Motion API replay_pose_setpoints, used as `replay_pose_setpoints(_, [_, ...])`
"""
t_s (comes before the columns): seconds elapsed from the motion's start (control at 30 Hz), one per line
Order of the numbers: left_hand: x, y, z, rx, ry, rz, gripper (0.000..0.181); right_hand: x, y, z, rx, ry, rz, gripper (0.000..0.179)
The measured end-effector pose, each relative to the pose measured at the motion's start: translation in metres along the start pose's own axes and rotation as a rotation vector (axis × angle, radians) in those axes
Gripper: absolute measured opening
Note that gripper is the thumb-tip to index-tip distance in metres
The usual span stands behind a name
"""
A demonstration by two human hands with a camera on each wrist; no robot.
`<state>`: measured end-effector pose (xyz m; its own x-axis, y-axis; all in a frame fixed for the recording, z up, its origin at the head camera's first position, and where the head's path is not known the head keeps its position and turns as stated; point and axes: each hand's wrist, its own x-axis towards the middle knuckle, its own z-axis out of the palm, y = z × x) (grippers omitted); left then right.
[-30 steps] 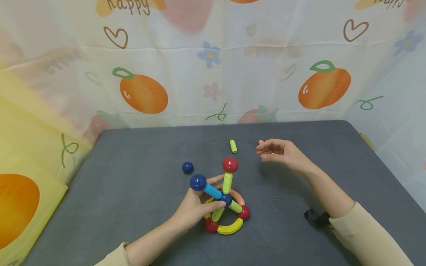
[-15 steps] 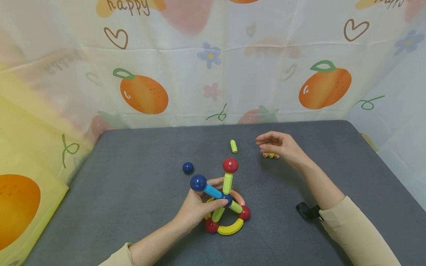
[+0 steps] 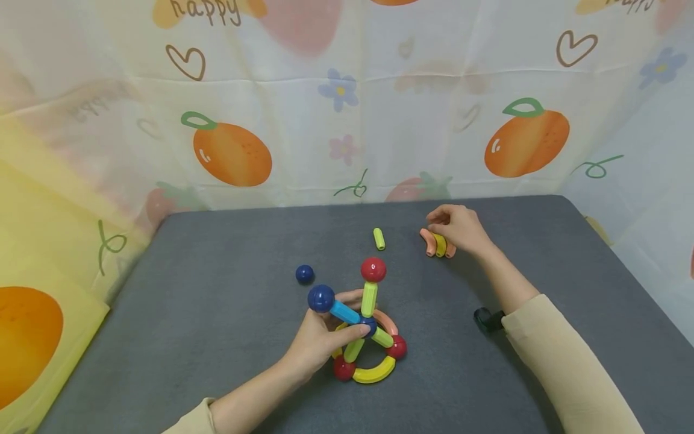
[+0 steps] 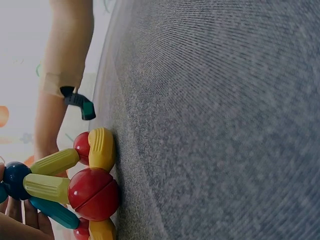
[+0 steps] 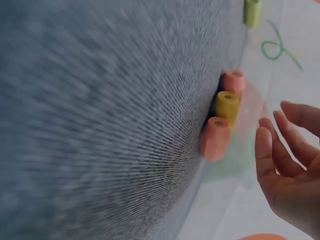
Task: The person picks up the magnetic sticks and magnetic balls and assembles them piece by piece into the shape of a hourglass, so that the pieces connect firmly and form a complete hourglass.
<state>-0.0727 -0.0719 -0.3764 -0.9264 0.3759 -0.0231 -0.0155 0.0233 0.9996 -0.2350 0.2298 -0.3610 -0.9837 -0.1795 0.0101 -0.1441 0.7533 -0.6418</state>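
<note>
Left hand (image 3: 320, 340) fingers grip toy structure (image 3: 365, 328); right hand (image 3: 458, 228) fingers loose, over three curved pieces (image 3: 438, 244).

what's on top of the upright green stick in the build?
A red ball caps the upright green stick. Its lower end disappears behind the left hand, beside the blue hub ball; the joint itself isn't visible.

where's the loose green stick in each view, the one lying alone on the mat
Head: green stick at mid-mat, beyond the built toy, left of the right hand.
Left wrist: not in it.
Right wrist: green stick at the top edge.
Shared landmark: the curved pieces beside the right hand.
</note>
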Motion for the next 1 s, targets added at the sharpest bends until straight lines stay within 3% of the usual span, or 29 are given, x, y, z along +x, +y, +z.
replay_pose_setpoints(0.27, [-0.002, 0.000, 0.002, -0.061, -0.014, 0.002, 0.052, 0.020, 0.004, 0.003, -0.052, -0.083, 0.008, 0.036])
replay_pose_setpoints(0.6, [-0.002, -0.001, 0.003, 0.002, 0.020, 0.020, 0.050, 0.030, 0.009, 0.008, -0.167, -0.132, 0.069, 0.033])
replay_pose_setpoints(0.73, [-0.002, -0.001, 0.003, 0.004, 0.025, 0.032, 0.050, 0.030, 0.009, 0.008, -0.167, -0.137, 0.072, 0.025])
replay_pose_setpoints(1.0, [-0.003, -0.003, 0.003, 0.045, 0.044, 0.041, 0.049, 0.028, 0.007, 0.012, -0.134, -0.200, 0.063, 0.038])
